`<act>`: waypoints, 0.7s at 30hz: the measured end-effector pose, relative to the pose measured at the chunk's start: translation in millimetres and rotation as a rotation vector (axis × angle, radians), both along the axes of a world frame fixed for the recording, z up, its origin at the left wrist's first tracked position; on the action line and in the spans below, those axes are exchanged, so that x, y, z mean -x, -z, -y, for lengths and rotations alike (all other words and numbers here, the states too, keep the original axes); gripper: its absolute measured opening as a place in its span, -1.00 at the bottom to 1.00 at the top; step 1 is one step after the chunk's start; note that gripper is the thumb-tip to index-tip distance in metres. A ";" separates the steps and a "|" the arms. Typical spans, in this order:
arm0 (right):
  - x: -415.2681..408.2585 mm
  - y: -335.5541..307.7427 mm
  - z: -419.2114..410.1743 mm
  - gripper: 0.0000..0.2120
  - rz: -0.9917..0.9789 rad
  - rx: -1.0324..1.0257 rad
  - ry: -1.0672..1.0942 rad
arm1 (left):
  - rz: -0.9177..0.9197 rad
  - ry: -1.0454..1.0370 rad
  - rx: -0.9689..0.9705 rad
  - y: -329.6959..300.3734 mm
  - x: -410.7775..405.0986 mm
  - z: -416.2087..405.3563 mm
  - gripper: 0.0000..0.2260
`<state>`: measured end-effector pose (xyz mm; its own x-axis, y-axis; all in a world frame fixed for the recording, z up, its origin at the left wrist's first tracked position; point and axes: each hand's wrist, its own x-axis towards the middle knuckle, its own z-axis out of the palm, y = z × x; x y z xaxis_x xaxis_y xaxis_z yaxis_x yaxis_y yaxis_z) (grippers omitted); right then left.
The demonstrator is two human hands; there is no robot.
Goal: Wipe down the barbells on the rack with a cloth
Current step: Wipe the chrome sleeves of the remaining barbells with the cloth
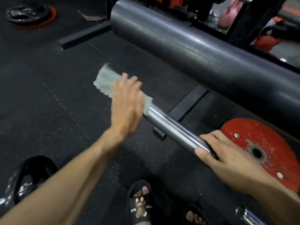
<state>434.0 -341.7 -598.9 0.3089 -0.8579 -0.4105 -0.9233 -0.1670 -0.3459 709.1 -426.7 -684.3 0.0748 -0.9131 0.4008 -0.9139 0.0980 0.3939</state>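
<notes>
A shiny steel barbell sleeve (175,127) runs from the centre toward the lower right. A pale green cloth (105,80) is wrapped over its far end. My left hand (128,101) is curled round the cloth and the sleeve end; it is motion-blurred. My right hand (227,156) grips the sleeve lower down, thumb on the near side, fingers over the top. A second, thick dark barbell sleeve (194,49) crosses above, apart from both hands.
A red weight plate (253,138) lies flat on the floor at right. Black plates (27,13) lie far left, another black plate (32,172) at lower left. Black rack feet (188,103) cross the rubber floor. My sandalled feet (141,202) stand below. Another chrome bar end (248,216) shows bottom right.
</notes>
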 end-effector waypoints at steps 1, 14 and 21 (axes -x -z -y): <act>-1.1 0.8 -0.6 -0.79 -0.003 0.005 0.004 | 0.015 0.098 0.001 1.6 20.4 -19.9 -0.52; -5.5 -1.3 -0.6 -0.59 -0.102 0.017 0.000 | 0.021 -0.015 -0.005 10.3 -59.9 28.6 -0.55; -6.6 -1.1 -3.6 -0.62 -0.083 0.011 0.013 | 0.130 0.350 0.038 7.1 76.2 -75.0 -0.67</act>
<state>440.6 -338.1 -597.8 0.2627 -0.8662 -0.4250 -0.9509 -0.1578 -0.2661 632.9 -351.7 -691.4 -0.2926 -0.8587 0.4208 -0.8647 0.4254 0.2670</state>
